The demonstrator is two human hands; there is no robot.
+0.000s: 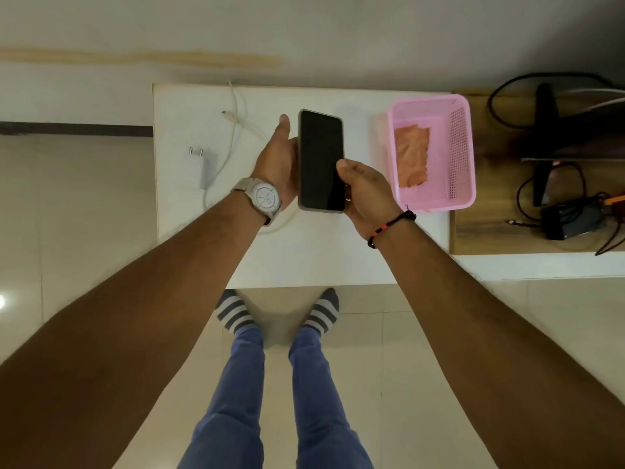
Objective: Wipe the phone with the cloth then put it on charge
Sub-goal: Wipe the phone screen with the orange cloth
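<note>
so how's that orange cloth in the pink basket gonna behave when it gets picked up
The orange cloth lies crumpled with ragged edges in the pink basket, so it will probably go limp and drape from the fingers. It looks thin, so likely very light. It should not roll or slip, though a frayed edge might snag the basket's mesh.

no readable text, watch dial (265,198) markings illegible

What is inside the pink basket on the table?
An orange cloth lies on the floor of the pink basket, crumpled. Nothing else shows inside. Whatever might lie beneath the cloth is covered, so that cannot be seen.
</note>
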